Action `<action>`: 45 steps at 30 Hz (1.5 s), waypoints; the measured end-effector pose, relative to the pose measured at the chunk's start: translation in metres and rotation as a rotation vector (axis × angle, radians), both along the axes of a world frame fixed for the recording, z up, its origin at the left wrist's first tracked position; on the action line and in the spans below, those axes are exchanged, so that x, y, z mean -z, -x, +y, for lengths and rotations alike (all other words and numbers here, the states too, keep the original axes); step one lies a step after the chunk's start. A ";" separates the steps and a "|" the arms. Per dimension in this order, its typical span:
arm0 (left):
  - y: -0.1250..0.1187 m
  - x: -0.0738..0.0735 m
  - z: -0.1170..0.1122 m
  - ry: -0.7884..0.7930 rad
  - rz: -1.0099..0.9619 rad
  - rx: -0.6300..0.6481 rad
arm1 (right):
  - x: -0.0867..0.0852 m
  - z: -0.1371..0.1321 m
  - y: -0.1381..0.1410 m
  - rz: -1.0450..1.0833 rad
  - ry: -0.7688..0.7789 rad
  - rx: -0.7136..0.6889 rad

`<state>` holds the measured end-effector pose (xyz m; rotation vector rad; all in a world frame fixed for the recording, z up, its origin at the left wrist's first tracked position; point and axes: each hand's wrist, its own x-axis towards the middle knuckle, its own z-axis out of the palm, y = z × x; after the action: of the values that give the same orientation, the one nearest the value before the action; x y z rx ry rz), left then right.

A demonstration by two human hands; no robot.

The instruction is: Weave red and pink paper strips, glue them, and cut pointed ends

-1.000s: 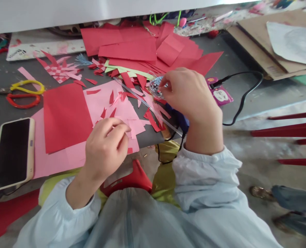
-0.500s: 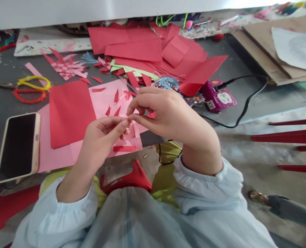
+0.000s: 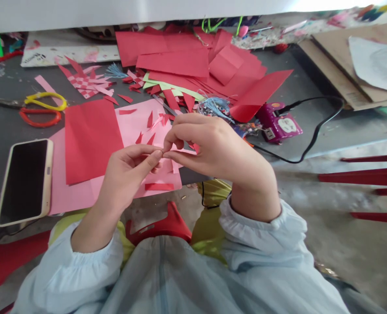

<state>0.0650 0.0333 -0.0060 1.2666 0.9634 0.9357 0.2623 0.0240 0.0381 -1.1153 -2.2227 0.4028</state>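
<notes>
My left hand [image 3: 125, 174] and my right hand [image 3: 213, 146] meet fingertip to fingertip above the pink paper. Thumb and index finger of each are pinched together, and what lies between them is too small to make out. A pale pink strip [image 3: 188, 152] shows between the right thumb and fingers; whether it is gripped I cannot tell. Below lies pink paper [image 3: 128, 124] scattered with red paper scraps [image 3: 150, 119]. A red paper sheet [image 3: 93, 141] covers its left part. Near its front edge is a short red strip [image 3: 159, 186].
At the left are scissors [image 3: 42, 109] and a phone [image 3: 25, 181]. Further back lie a woven paper piece [image 3: 85, 83], stacked red paper [image 3: 173, 63] and blue tassels [image 3: 214, 105]. A purple box [image 3: 276, 122] with a black cable [image 3: 314, 135] and cardboard [image 3: 353, 83] occupy the right.
Both hands stay pinched together, with slight shifts of the fingers. A pale strip now shows by the right thumb. The view has shifted slightly, and a person's leg at lower right has moved mostly out of sight.
</notes>
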 end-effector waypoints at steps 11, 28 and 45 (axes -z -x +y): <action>-0.004 0.001 0.000 0.036 0.004 -0.011 | 0.001 -0.001 -0.002 -0.062 -0.004 0.002; -0.004 0.006 0.000 -0.025 0.054 -0.013 | 0.009 -0.002 0.005 -0.113 -0.018 0.026; -0.004 0.003 -0.005 -0.127 0.009 -0.062 | 0.009 -0.001 0.003 -0.094 -0.251 0.041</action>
<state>0.0694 0.0288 -0.0091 1.3546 0.9669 1.0539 0.2597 0.0233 0.0294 -1.0607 -2.2521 0.0513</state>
